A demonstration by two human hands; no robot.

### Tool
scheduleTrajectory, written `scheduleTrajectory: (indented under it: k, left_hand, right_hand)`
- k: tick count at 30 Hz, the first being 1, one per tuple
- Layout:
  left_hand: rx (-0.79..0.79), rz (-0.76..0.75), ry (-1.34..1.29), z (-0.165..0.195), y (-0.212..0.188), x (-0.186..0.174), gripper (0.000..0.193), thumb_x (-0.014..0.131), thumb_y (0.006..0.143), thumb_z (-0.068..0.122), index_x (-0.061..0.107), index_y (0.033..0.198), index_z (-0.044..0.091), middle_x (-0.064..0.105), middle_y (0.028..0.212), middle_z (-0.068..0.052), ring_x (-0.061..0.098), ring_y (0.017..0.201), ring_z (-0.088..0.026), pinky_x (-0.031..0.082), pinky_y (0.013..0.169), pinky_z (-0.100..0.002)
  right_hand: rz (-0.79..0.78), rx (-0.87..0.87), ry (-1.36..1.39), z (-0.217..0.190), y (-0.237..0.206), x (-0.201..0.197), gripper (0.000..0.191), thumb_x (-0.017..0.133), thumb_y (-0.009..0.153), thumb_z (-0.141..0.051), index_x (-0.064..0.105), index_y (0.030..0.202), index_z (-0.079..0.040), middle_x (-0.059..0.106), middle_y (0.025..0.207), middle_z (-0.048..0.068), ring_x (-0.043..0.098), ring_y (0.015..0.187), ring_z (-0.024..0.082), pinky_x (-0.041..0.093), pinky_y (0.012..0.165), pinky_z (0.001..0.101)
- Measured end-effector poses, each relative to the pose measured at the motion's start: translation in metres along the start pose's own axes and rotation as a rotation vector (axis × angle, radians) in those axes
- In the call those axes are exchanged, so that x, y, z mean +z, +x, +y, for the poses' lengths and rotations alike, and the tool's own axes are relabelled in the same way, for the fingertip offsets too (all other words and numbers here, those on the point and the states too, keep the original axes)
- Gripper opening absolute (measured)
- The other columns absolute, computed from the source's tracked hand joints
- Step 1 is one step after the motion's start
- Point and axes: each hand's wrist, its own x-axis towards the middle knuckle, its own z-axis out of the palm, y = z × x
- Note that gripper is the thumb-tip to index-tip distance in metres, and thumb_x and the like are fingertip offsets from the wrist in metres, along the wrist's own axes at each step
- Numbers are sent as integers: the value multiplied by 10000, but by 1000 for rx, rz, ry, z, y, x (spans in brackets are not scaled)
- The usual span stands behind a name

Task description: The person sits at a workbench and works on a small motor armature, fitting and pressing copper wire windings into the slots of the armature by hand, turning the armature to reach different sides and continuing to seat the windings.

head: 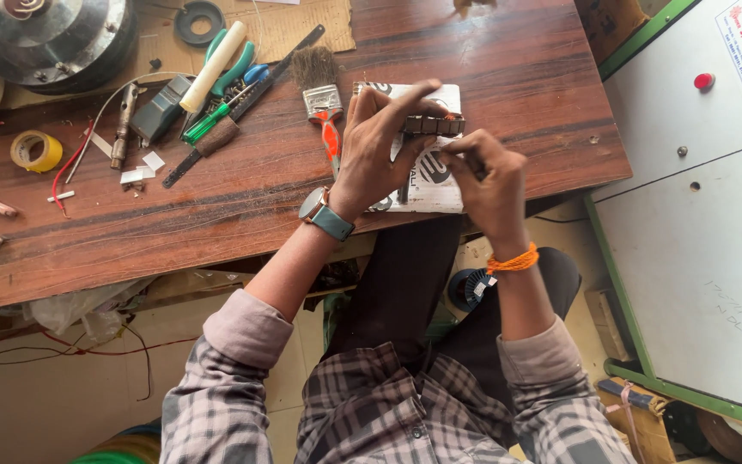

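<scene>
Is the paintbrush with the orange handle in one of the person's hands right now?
No, the paintbrush lies on the wooden table beside the left hand, which holds a small dark ridged block with the right hand.

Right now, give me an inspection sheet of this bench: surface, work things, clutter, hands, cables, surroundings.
Surface: brown wooden table, scratched, with cardboard at the back.
Job's things: small dark ribbed block held over a white printed box.
Clutter: paintbrush, green-handled tools, yellow tape roll, metal drum.
Hands: left hand grips the block; right hand pinches at its lower edge.
Cables: red wire on the table; more wires below it.
Surroundings: white cabinet with green frame on the right.
</scene>
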Motion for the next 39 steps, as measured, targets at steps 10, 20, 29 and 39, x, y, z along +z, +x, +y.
scheduleTrajectory:
  k: [10,20,29,39]
  left_hand:
    - [321,68,210,-12,-7,2,660,819,923,458,500,1442,203,607,1402,26,544,1130,-220,443,951,-393]
    - [263,108,96,-17,-6,8,337,711,991,208,457,1210,178,575,1337,-17,531,1023,-233,439,918,-410]
    - [222,119,64,-15,-6,11,430,749,968,191,449,1276,187,527,1236,-63,538,1077,-257,444,938,-427]
    - [252,84,80,-13,-3,7,501,748,986,252,462,1397,236,600,1368,-5,527,1020,-219,448,951,-368]
  right_hand:
    - [4,-14,71,-19,-28,7,55,741,979,-43,688,988,-31,680,770,-6,560,630,17,408,542,197]
    - [29,-60,17,-28,-12,-6,114,772,987,-120,691,959,-45,580,686,-41,417,572,16,300,507,218]
    - [47,-109,-89,-19,47,-11,149,781,1034,-150,696,961,-52,605,709,-28,435,561,39,309,488,223]
    - [-135,75,-92,-18,87,-6,21,714,975,-34,717,958,-22,644,738,-19,530,603,21,415,502,193]
